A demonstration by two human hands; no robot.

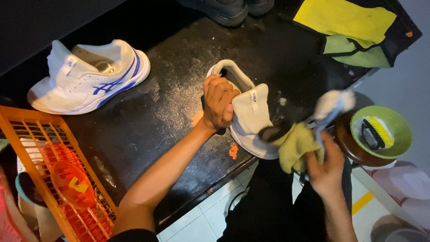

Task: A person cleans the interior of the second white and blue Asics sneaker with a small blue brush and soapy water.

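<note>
Down at the near edge of the dark counter [148, 121], a white shoe [248, 114] lies with its toe hanging just past that edge and its heel pointing toward the far side. The left hand [218, 102] is clenched on the shoe's collar beside the tongue, its fingers [219, 89] curled over the rim of the opening and holding the shoe steady. The right hand [326, 168] is off the near edge, to the right of the shoe, fingers closed around a bunched yellow-green cloth [298, 145] that touches the shoe's toe. A blurred brush with a pale head [331, 104] also rises out of that hand; how it is gripped I cannot tell.

Toward the far left corner of the counter a second white shoe with blue stripes [87, 78] rests on its sole, well apart from the first. At the far right corner lie a yellow cloth [345, 18] and a green cloth [354, 51] on something dark. Just beyond the right edge a green bowl [401, 130] holds a scrub brush with yellow bristles [377, 133]. An orange plastic basket [53, 166] stands at the near left corner. Dark shoes [224, 9] sit at the far edge.
</note>
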